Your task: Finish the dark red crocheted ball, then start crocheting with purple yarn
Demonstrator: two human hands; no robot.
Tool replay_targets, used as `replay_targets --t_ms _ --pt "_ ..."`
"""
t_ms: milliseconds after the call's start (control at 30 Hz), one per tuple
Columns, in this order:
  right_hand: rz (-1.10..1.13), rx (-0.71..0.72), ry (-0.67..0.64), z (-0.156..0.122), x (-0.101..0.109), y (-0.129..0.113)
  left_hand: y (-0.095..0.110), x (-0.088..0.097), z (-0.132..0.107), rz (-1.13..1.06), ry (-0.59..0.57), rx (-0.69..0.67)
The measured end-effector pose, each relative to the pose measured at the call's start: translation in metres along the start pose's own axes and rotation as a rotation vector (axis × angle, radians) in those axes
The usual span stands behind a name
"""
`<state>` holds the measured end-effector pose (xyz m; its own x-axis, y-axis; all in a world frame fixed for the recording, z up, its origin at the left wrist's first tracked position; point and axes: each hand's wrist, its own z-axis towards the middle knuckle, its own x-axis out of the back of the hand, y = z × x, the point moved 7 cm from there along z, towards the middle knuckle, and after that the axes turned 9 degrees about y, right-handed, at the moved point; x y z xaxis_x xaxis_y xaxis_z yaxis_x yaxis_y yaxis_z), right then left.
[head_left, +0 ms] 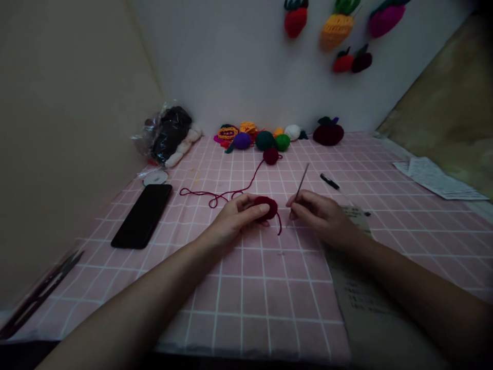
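Note:
My left hand (239, 218) pinches a small dark red crochet piece (270, 206), thumb on top and fingers beneath. A short yarn tail hangs from its right side. My right hand (318, 213) grips a thin crochet hook (302, 181), which points up and away and stands apart from the piece. A loose strand of dark red yarn (252, 181) runs in loops over the cloth from near my left hand to a dark red yarn ball (270, 155). Part of the piece is hidden under my fingers.
A pink checked tablecloth (254, 293) covers the table. A phone (141, 216) and scissors (42, 290) lie left; a handwritten sheet (356, 288) is under my right forearm, with a black pen (329, 181) beyond. Several yarn balls (265, 140) line the wall.

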<state>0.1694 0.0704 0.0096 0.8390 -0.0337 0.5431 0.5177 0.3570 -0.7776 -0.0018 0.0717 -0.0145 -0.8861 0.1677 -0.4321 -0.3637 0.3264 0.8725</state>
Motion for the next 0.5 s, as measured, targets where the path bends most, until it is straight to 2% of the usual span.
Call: replay_targets --t_ms 100,300,500 --pt "0.009 -0.021 -0.045 -0.002 -0.004 -0.004 -0.002 -0.001 -0.001 -0.002 -0.020 0.025" --pt "0.036 -0.039 0.025 -0.004 0.014 -0.015 -0.005 -0.003 -0.002 -0.035 -0.029 0.070" --pt "0.153 -0.169 0.009 -0.006 0.017 -0.003 -0.002 -0.001 -0.002 -0.074 -0.009 0.068"
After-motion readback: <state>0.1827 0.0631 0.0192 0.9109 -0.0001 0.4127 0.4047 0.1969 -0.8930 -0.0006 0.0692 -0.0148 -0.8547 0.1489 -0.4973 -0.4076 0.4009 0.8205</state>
